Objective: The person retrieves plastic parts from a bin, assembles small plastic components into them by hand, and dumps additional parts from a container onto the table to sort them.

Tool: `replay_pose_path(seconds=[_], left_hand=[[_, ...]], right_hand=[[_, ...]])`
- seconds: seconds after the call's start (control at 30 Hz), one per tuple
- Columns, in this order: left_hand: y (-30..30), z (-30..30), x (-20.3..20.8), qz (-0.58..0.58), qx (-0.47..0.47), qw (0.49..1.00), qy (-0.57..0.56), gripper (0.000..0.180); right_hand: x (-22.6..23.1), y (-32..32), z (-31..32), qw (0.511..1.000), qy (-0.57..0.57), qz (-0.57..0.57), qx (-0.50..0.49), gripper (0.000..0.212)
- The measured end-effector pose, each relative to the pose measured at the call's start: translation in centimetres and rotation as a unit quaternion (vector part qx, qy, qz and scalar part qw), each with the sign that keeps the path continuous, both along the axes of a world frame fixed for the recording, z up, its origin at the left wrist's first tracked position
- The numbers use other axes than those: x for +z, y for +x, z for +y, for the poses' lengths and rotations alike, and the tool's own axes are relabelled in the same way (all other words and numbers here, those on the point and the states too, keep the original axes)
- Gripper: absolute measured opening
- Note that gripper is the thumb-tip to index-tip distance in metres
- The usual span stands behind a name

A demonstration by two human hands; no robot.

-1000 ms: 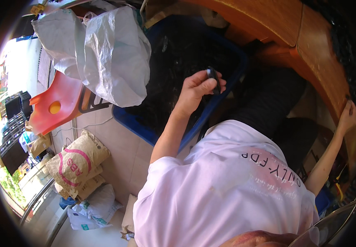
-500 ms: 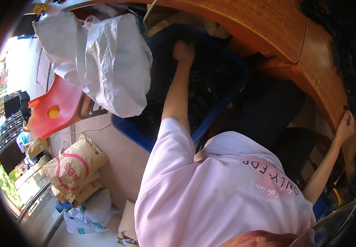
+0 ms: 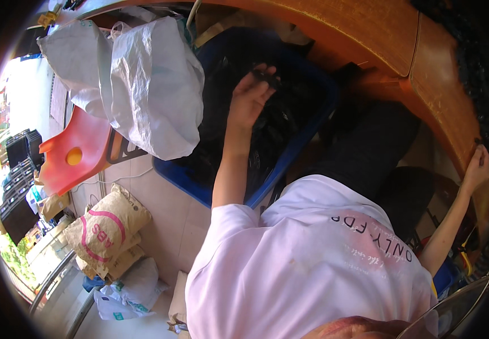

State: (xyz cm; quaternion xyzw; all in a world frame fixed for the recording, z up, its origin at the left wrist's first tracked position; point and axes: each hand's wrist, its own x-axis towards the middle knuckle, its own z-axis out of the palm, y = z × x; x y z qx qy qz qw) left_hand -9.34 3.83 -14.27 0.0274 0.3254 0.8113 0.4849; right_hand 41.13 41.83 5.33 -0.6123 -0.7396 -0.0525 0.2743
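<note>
Right hand: your right hand is resting its fingers on the near edge of the wooden table; whether it is pinching anything, you cannot tell.
Left hand: your left hand is reaching down into the blue crate, fingers closing around a small black part.
Handling: the part is looking light, rigid, probably plastic; you are pinching it by its edges.
Far left: a white woven sack is leaning over the crate's left rim.

the blue bin is open on top, so the left hand reaches in freely. a white sack crowds its left rim; the tabletop overhangs its far edge, narrowing entry there.
</note>
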Motion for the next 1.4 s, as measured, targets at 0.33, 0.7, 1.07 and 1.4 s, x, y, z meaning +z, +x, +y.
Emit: replay_pose_path(seconds=[0.33,0.7,1.07,1.4], left_hand=[[5.8,-1.1,7.7,-0.067,-0.076,0.984,0.147,0.053],[6.8,-1.8,8.5,-0.093,-0.097,0.98,0.145,0.051],[7.4,-2.2,7.6,0.035,-0.097,0.986,-0.129,0.036],[-1.8,-0.8,-4.7,0.593,-0.043,0.614,-0.519,0.054]], right_hand=[[-0.3,-0.6,0.3,1.0,0.011,-0.003,-0.003,0.034],[-0.5,0.1,1.0,1.0,0.004,0.003,-0.004,0.034],[-0.7,0.3,1.6,0.999,-0.022,0.027,0.035,0.035],[-0.3,1.1,1.5,1.0,-0.028,-0.014,0.003,0.04]])
